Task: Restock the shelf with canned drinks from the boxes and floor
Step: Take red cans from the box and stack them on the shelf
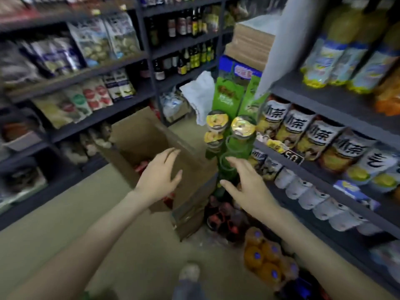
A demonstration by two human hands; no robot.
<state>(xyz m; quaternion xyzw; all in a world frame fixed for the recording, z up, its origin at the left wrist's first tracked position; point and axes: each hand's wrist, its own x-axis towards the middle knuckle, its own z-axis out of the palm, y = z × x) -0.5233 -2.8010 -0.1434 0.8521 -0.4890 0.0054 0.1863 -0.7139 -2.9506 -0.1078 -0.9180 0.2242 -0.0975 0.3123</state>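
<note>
Both arms extended, nothing held.
My left hand [159, 177] and right hand [244, 184], fingers spread, hover over the cardboard box [151, 137].

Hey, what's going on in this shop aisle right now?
A person stands in the aisle with both hands out and empty. The left hand hovers over an open cardboard box on the floor. The right hand reaches toward the green cans stacked beside the right-hand shelf. Nothing is picked up yet.
</note>
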